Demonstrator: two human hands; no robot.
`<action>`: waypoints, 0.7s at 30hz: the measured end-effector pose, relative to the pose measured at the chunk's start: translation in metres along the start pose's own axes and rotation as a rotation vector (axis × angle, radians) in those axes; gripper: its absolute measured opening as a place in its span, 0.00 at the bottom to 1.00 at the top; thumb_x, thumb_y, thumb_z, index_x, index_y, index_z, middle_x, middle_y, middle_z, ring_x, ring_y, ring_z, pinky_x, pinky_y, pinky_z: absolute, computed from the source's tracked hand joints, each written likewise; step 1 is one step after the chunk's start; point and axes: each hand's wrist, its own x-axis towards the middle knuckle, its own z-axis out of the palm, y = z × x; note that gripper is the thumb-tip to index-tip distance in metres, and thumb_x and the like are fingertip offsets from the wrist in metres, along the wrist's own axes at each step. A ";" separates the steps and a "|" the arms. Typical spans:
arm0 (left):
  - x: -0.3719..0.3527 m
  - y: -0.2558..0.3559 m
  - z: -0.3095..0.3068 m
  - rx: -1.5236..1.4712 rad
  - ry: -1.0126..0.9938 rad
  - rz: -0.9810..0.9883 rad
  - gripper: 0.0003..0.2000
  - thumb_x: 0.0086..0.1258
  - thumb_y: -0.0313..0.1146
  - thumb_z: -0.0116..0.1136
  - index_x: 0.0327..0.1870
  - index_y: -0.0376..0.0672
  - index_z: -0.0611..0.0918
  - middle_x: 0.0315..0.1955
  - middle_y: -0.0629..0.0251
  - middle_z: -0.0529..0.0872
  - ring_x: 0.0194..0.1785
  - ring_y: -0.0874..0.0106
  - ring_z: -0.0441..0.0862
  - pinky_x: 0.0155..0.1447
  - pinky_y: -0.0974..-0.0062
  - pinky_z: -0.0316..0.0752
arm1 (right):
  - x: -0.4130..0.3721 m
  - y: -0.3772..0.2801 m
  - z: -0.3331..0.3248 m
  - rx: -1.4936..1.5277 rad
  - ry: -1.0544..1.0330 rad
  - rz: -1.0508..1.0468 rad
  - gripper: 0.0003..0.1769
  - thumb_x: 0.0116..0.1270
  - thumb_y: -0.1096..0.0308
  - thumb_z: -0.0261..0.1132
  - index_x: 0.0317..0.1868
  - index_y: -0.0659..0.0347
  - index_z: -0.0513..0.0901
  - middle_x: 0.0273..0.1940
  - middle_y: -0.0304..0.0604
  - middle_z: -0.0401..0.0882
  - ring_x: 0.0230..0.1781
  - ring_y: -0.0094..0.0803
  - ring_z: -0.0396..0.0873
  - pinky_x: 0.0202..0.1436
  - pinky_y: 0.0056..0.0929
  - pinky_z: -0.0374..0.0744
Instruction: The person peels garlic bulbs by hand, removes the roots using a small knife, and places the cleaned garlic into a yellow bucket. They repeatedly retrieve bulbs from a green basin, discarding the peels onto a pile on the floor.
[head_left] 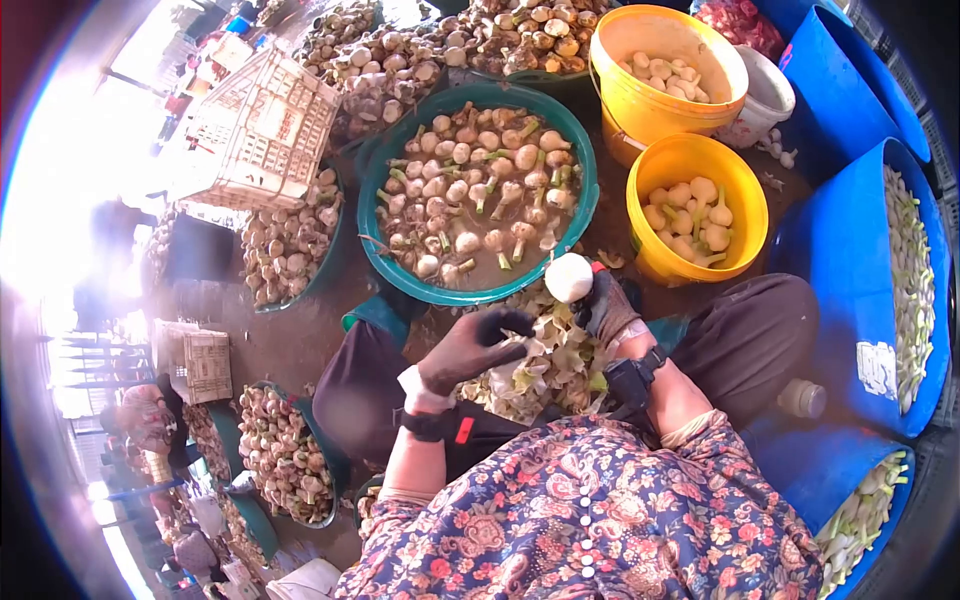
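Note:
My right hand (608,308), in a dark glove, is closed around a smooth white garlic bulb (569,278). A small red bit of something (598,267) shows beside its fingers; I cannot make out what it is. My left hand (476,348), gloved too, is held a little way off with thumb and fingers apart and nothing between them. Pale peeled skins (540,365) lie heaped in my lap below both hands. Just ahead, a green tub (590,190) holds muddy water with many stemmed garlic bulbs.
At the right stand a yellow bucket (752,205) with cleaned bulbs and another yellow bucket (610,55). Blue bins (845,270) line the far right. A white crate (265,125) sits among heaped garlic bulbs (290,245) at the left. A person (150,415) is at the far left.

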 end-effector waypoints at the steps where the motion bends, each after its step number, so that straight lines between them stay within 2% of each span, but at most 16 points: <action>1: 0.011 -0.013 0.002 0.237 0.119 0.026 0.14 0.61 0.40 0.65 0.32 0.36 0.80 0.25 0.67 0.81 0.28 0.78 0.76 0.33 0.79 0.71 | 0.004 0.001 -0.002 -0.125 -0.002 -0.020 0.26 0.61 0.40 0.57 0.43 0.54 0.80 0.29 0.41 0.80 0.28 0.34 0.79 0.29 0.29 0.76; 2: 0.022 -0.026 0.005 0.476 0.236 0.053 0.16 0.61 0.42 0.65 0.32 0.35 0.81 0.23 0.68 0.81 0.27 0.79 0.76 0.33 0.80 0.71 | 0.007 0.001 -0.001 -0.248 -0.004 -0.043 0.26 0.61 0.39 0.57 0.42 0.55 0.81 0.27 0.42 0.80 0.25 0.34 0.79 0.25 0.30 0.76; 3: 0.031 -0.032 0.011 0.508 0.316 0.075 0.18 0.62 0.45 0.64 0.32 0.35 0.81 0.19 0.70 0.80 0.24 0.81 0.74 0.30 0.80 0.69 | -0.010 0.003 0.018 -0.318 0.168 -0.063 0.26 0.61 0.40 0.57 0.38 0.56 0.82 0.20 0.41 0.77 0.15 0.31 0.73 0.15 0.30 0.68; 6: 0.050 -0.043 0.036 0.466 0.455 0.136 0.18 0.64 0.45 0.62 0.33 0.34 0.81 0.20 0.69 0.81 0.24 0.82 0.74 0.28 0.81 0.67 | -0.020 0.013 0.037 -0.504 0.305 -0.208 0.25 0.61 0.41 0.58 0.33 0.56 0.82 0.17 0.39 0.74 0.14 0.29 0.71 0.16 0.28 0.67; 7: 0.053 -0.049 0.035 0.200 0.402 -0.021 0.17 0.63 0.45 0.62 0.33 0.36 0.82 0.20 0.59 0.81 0.25 0.67 0.79 0.37 0.69 0.74 | -0.025 0.007 0.040 -0.525 0.274 -0.142 0.22 0.64 0.44 0.56 0.35 0.56 0.81 0.20 0.38 0.75 0.15 0.27 0.71 0.17 0.27 0.68; 9: 0.040 -0.057 0.026 0.316 0.389 0.257 0.14 0.64 0.41 0.60 0.35 0.36 0.81 0.22 0.58 0.82 0.25 0.66 0.79 0.37 0.68 0.75 | -0.009 0.010 0.017 -0.163 -0.123 -0.196 0.20 0.68 0.47 0.51 0.41 0.52 0.80 0.29 0.37 0.80 0.23 0.27 0.77 0.22 0.25 0.73; 10: 0.033 -0.055 0.013 -0.027 0.123 0.316 0.12 0.65 0.37 0.59 0.38 0.36 0.80 0.26 0.58 0.82 0.27 0.66 0.79 0.39 0.70 0.76 | -0.004 0.008 0.010 0.426 -0.101 0.173 0.19 0.69 0.49 0.48 0.43 0.51 0.79 0.31 0.36 0.80 0.26 0.25 0.78 0.23 0.24 0.74; 11: 0.024 -0.042 0.002 -0.466 -0.167 0.276 0.10 0.65 0.34 0.58 0.41 0.36 0.79 0.30 0.58 0.82 0.28 0.66 0.79 0.40 0.71 0.76 | -0.005 0.007 0.002 0.387 -0.248 0.192 0.16 0.68 0.51 0.51 0.42 0.51 0.79 0.32 0.36 0.81 0.28 0.26 0.78 0.25 0.24 0.75; 12: 0.015 -0.030 -0.008 -0.782 -0.407 0.146 0.09 0.66 0.30 0.57 0.43 0.36 0.78 0.35 0.58 0.82 0.30 0.66 0.79 0.42 0.72 0.77 | -0.004 0.006 -0.009 0.341 -0.397 0.214 0.14 0.67 0.54 0.53 0.42 0.52 0.79 0.32 0.36 0.81 0.30 0.27 0.79 0.27 0.24 0.76; 13: 0.012 -0.019 0.001 -0.399 -0.212 0.109 0.09 0.66 0.33 0.57 0.39 0.36 0.79 0.28 0.58 0.81 0.29 0.67 0.79 0.39 0.72 0.77 | 0.001 0.005 -0.016 0.290 -0.553 0.236 0.12 0.65 0.57 0.56 0.42 0.52 0.78 0.33 0.36 0.81 0.31 0.28 0.80 0.29 0.24 0.77; 14: 0.011 -0.014 0.007 -0.015 -0.016 0.066 0.10 0.66 0.36 0.57 0.35 0.36 0.80 0.22 0.59 0.81 0.28 0.67 0.80 0.37 0.72 0.77 | 0.009 0.007 -0.017 0.059 -0.483 0.056 0.10 0.62 0.61 0.58 0.42 0.54 0.78 0.33 0.36 0.81 0.33 0.29 0.80 0.32 0.24 0.77; 15: 0.019 -0.031 0.001 0.186 0.024 0.058 0.15 0.62 0.34 0.63 0.46 0.35 0.80 0.33 0.61 0.84 0.37 0.73 0.81 0.45 0.75 0.75 | 0.018 0.010 -0.018 -0.170 -0.407 -0.124 0.10 0.59 0.65 0.61 0.42 0.55 0.78 0.34 0.36 0.81 0.35 0.30 0.80 0.35 0.25 0.78; 16: 0.023 -0.046 -0.003 0.773 0.170 -0.064 0.17 0.62 0.35 0.64 0.47 0.35 0.79 0.38 0.66 0.83 0.41 0.79 0.77 0.48 0.77 0.73 | 0.025 0.015 -0.020 -0.351 -0.388 -0.270 0.12 0.55 0.68 0.63 0.42 0.57 0.78 0.34 0.38 0.81 0.36 0.32 0.80 0.38 0.26 0.77; 18: 0.026 -0.025 0.007 0.440 0.150 -0.218 0.17 0.63 0.35 0.63 0.49 0.34 0.78 0.42 0.65 0.82 0.45 0.78 0.76 0.50 0.77 0.70 | 0.020 0.014 0.001 -0.727 -0.266 -0.558 0.18 0.47 0.76 0.67 0.42 0.60 0.78 0.36 0.41 0.80 0.39 0.36 0.80 0.44 0.29 0.77; 20: 0.032 -0.026 0.019 0.007 0.225 0.039 0.16 0.64 0.36 0.63 0.46 0.34 0.78 0.40 0.64 0.82 0.46 0.77 0.76 0.52 0.77 0.71 | -0.028 -0.004 0.032 -1.097 -0.283 -0.800 0.17 0.48 0.75 0.67 0.41 0.60 0.78 0.36 0.43 0.80 0.39 0.37 0.79 0.45 0.30 0.76; 21: 0.039 -0.034 0.025 -0.029 0.222 0.158 0.16 0.63 0.35 0.64 0.46 0.34 0.78 0.40 0.62 0.82 0.47 0.77 0.76 0.53 0.76 0.71 | -0.032 -0.006 0.033 -1.079 -0.352 -0.893 0.16 0.49 0.76 0.67 0.41 0.61 0.78 0.36 0.45 0.80 0.38 0.39 0.79 0.44 0.31 0.76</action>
